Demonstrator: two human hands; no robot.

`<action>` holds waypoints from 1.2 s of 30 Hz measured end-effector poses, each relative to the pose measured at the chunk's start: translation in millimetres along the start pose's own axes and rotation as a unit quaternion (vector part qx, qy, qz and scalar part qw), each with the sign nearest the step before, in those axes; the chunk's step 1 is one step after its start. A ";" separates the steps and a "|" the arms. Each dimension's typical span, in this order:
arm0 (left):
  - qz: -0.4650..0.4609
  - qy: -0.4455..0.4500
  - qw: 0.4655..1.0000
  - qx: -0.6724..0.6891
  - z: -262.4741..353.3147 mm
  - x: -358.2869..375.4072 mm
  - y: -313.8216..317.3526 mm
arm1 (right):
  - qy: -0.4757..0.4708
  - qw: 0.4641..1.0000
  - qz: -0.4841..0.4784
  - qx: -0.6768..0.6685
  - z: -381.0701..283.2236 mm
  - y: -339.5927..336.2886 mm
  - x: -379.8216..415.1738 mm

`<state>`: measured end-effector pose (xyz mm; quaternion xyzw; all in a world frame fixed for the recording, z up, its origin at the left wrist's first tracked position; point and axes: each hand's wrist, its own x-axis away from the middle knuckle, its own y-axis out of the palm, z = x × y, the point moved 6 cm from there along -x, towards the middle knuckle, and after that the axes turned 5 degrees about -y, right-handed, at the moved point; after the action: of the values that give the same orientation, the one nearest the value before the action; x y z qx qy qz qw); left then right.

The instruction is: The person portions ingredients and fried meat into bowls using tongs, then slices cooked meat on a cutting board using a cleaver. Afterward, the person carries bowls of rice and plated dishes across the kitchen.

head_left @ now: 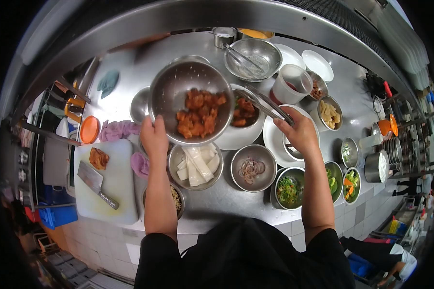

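My left hand (154,137) is closed on the near rim of a large steel mixing bowl (166,91), which is raised and tilted. Chunks of red-sauced food (202,113) lie in its lower right side. In my closed right hand (299,129) is a pair of metal tongs (266,104), pointing to the upper left. The tongs' far ends reach above a smaller bowl of red-sauced pieces (246,114), which sits on a white plate (236,141). Beneath my right hand, a small bowl, partly hidden, stands on another white plate (273,139).
Nearer me stand bowls of white sheets (196,164), sliced shallots (252,169) and chopped greens (289,190). A cleaver (92,180) and a browned piece of meat (99,158) lie on the cutting board (125,192). A whisk (241,59) rests in a steel bowl (270,50).
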<state>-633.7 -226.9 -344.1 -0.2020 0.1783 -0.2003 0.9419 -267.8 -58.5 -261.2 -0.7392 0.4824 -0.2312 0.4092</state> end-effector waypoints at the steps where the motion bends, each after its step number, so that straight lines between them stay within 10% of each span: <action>1: 0.001 0.003 1.000 0.006 2.4 -0.3 -1.9 | -0.032 0.999 0.012 -0.002 -5.3 -2.2 0.8; 15: -0.126 -0.004 0.991 0.046 80.1 28.8 42.2 | -0.130 0.981 0.023 0.143 0.0 -48.4 41.8; 36: -0.140 0.075 0.985 0.064 99.8 52.8 113.0 | 0.032 0.999 0.023 0.028 97.0 -87.1 122.1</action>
<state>-512.4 -125.1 -323.4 -0.1488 0.2047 -0.3561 0.8995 -98.4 -114.3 -249.7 -0.7083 0.5051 -0.2587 0.4198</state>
